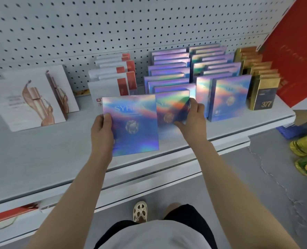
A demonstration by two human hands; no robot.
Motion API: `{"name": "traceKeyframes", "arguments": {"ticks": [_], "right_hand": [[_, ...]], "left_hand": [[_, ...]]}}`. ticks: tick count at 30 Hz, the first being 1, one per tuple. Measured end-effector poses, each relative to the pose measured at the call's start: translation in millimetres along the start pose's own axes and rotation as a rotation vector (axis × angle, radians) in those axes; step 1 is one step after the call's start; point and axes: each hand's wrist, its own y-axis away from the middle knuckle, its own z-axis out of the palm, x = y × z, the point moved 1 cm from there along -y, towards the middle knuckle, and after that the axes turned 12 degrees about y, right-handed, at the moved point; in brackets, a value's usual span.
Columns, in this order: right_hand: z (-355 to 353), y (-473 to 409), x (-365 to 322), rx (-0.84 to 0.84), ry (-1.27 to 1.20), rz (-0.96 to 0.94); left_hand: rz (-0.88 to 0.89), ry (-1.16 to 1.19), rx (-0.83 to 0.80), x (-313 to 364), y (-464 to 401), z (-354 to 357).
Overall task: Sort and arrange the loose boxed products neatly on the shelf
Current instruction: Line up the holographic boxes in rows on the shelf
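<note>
My left hand (102, 130) grips the left edge of a flat holographic blue box (133, 123), held upright above the front of the grey shelf (41, 151). Just behind it, my right hand (194, 119) holds the right edge of a second holographic box (174, 105), which stands at the front of a row of matching holographic boxes (168, 72). A second row of the same boxes (220, 72) stands to the right, with its front box (229, 97) facing me.
White boxes with red corners (113, 76) stand left of the holographic rows. Large white boxes with a bronze figure (32, 99) lean at far left. Gold and black boxes marked 377 (262, 90) stand at right, beside a big red box (296, 58). A pegboard wall (113, 24) backs the shelf.
</note>
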Motion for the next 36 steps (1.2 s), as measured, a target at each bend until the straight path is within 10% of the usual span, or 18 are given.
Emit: {"name": "traceKeyframes", "arguments": {"ticks": [11,16,22,36], "right_hand": [[-40.5,-35.9,17.9,0.154,-0.214,-0.281],[-88.1,-53.0,36.8,-0.221,-0.436,-0.511],[-116.4,-77.4,101.0,-0.469,-0.266,-0.585],[-106.2,-134.9,178.5,-0.213,0.147,-0.665]], "left_hand": [[0.065,0.125,0.066,-17.1,30.9,47.6],[0.123,0.033,0.006,-32.9,73.4,115.8],[0.181,-0.046,-0.097,-62.5,99.3,195.2],[0.228,-0.374,-0.192,-106.5,113.7,285.6]]}}
